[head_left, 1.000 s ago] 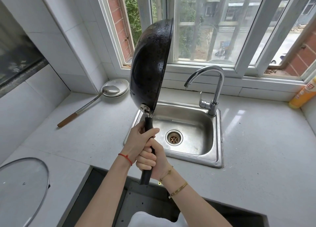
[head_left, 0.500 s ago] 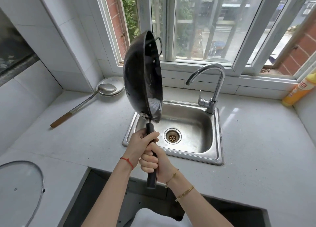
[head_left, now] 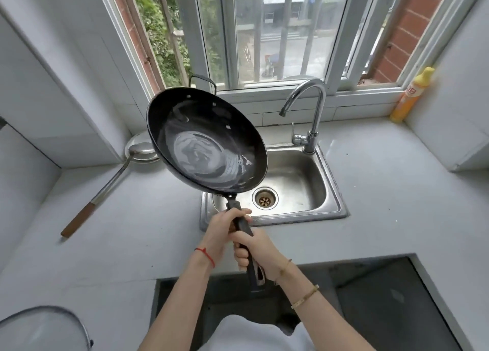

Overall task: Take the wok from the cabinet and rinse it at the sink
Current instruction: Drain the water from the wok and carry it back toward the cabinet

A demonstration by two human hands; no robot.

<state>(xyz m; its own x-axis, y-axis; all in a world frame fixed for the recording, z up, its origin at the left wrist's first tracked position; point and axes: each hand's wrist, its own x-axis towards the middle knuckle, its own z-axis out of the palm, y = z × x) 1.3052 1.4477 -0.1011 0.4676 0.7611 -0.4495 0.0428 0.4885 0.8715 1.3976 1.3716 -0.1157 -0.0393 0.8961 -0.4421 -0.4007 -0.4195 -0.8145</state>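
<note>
Head cam, the only view I've got: I'm holding the wok (head_left: pixel 206 141) up over the left part of the sink (head_left: pixel 328 192), tilted so its shiny wet inside faces me, with the small loop handle at the far rim by the window. Both hands are on the long black handle. My left hand (head_left: pixel 225 231) is higher up, fingers wrapped tight round it just below the pan. My right hand (head_left: pixel 254 252) is curled round the lower stretch, and the handle's end pokes out past it. The two hands touch each other.

The faucet (head_left: pixel 307 112) stands at the back of the sink, spout arched to the left, just right of the wok. The drain (head_left: pixel 265 197) sits in the basin under the pan's near edge. On the counter (head_left: pixel 397 192) to the left there's a ladle (head_left: pixel 111 184) with a wooden grip, its bowl resting on a small plate (head_left: pixel 135 141) partly hidden behind the wok. A yellow bottle (head_left: pixel 412 94) is in the far right corner, and a glass lid (head_left: pixel 39 329) at bottom left.
</note>
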